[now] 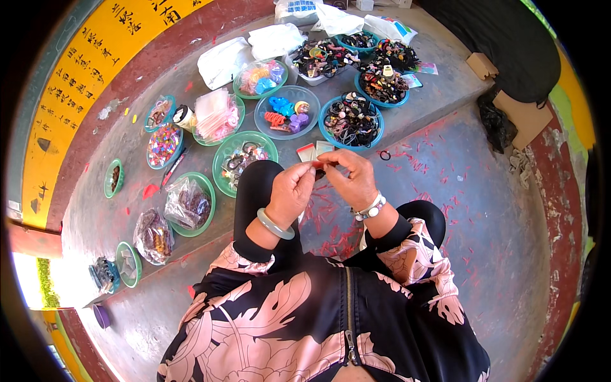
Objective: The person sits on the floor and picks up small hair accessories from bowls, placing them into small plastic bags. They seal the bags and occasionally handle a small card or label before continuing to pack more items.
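Above my knees my two hands meet, fingertips close together. My left hand (291, 192) is closed in a pinch on one end of a small red strip (317, 164). My right hand (354, 181) pinches the same red piece from the other side, with something dark just under its fingers that I cannot make out. Just beyond the hands lie small cards (307, 153) with red and pale parts. A blue basin (325, 135) heaped with black hair ties (351, 118) stands past my right hand. Left of my left hand is a green basin (272, 148) of mixed small items.
On the raised concrete ledge stand several more bowls, among them a clear basin (259, 127) with coloured coils and a green bowl (210, 224) holding a bagged dark bundle (188, 202). White bags (224, 62) lie farther back. Red scraps (334, 239) litter the lower floor.
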Motion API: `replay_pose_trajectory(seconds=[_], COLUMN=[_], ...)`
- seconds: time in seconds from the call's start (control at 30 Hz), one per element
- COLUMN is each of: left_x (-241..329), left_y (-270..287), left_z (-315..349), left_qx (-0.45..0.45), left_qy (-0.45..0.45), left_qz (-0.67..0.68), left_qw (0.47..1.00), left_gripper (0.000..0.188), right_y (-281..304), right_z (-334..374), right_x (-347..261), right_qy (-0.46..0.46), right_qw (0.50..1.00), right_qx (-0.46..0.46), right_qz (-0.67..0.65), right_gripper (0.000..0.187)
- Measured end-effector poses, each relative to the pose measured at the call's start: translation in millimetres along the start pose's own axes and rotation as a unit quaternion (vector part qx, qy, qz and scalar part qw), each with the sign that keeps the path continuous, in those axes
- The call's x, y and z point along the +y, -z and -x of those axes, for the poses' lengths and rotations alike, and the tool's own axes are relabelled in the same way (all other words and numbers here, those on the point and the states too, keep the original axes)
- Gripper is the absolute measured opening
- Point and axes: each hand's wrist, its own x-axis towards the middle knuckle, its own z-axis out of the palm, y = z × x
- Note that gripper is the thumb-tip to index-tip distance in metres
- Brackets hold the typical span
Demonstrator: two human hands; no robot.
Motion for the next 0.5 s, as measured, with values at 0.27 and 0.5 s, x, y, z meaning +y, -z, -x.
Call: replay_pose_trajectory(seconds=[0.27, 0.5], left_x=[2.8, 13.7], left_y=[-1.3, -3.3], left_z=[0.8, 0.7], left_qx=[-0.003, 0.037], left_qy=[-0.009, -0.023], left_qz=[0.078, 0.054], left_qw=[0.997, 0.998], left_gripper=[0.024, 0.02], right_y=[14.0, 9.3], right_z=[-4.8, -2.4], right_x=[-18.9, -17.4], right_qy=[0.142, 0.172], right_qw=[0.983, 0.979], right_qx=[0.015, 0.005], right_qz=[0.116, 0.112], right_gripper=[0.016, 0.015])
